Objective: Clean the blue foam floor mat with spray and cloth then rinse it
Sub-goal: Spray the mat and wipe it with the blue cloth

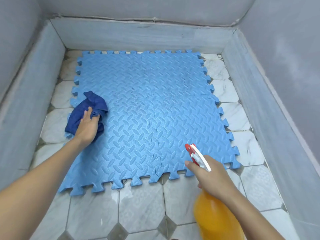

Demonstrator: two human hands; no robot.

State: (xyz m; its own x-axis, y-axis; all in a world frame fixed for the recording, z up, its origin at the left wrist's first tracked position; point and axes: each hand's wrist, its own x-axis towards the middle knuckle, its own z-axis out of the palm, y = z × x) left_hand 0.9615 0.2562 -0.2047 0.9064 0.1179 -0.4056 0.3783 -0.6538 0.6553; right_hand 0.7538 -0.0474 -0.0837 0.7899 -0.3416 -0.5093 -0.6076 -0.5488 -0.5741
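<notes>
Grey-walled corner with pale tiled floor (142,205), blue interlocking foam floor mat (142,104) flat on tiles, left hand (87,125) gripping bunched dark blue cloth (90,108) at mat's left edge, right hand (213,175) clutching orange spray bottle (213,217), red-and-white nozzle over mat's near right corner

site: a home wash area, most likely a bathroom or utility corner. evidence: floor (142,210) laid in pale marble-look octagonal tiles with small grey diamond insets, grout lines dark and stained in places, a wet sheen on the tiles nearest the camera. a low grey stone-look kerb (138,37) borders the floor on three sides. plain grey plastered walls (285,49) rise above the kerb, with a cracked seam along the back join. household cleaning gear present: an orange spray bottle (213,217) and a dark blue cloth (90,111).
</notes>
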